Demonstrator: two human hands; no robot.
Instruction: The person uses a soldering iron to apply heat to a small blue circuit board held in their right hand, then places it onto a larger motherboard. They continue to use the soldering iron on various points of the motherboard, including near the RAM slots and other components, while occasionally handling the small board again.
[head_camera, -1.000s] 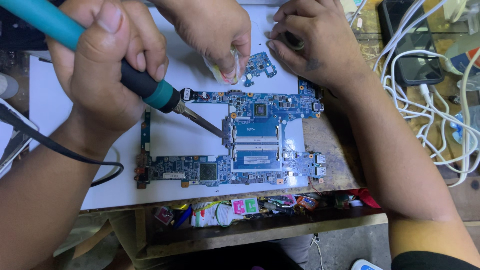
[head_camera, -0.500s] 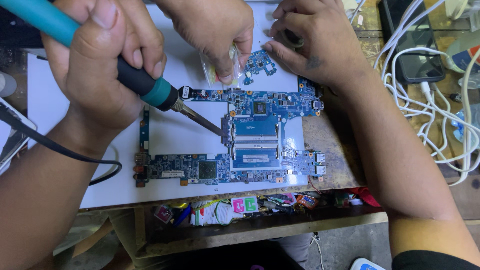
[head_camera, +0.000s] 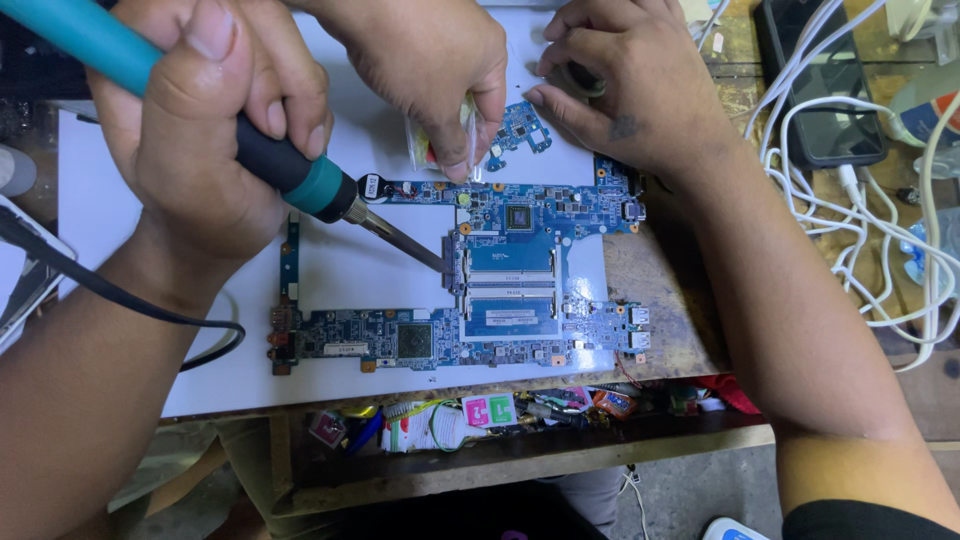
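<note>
Sm. clear packet (head_camera: 440, 140) top ctr; pink/green label (head_camera: 488, 410) in tray; dark phone screen (head_camera: 820, 90) top rt.

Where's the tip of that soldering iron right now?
In the head view, the left hand holds the soldering iron left of centre; its tip meets the left edge of the blue circuit board, by the long slots.

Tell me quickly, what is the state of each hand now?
Left hand: closed on the iron.
Right hand: curled; whether it holds anything cannot be told.

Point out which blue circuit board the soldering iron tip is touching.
The large blue board below the soldering iron tip, not the small loose board between the upper hands.
</note>
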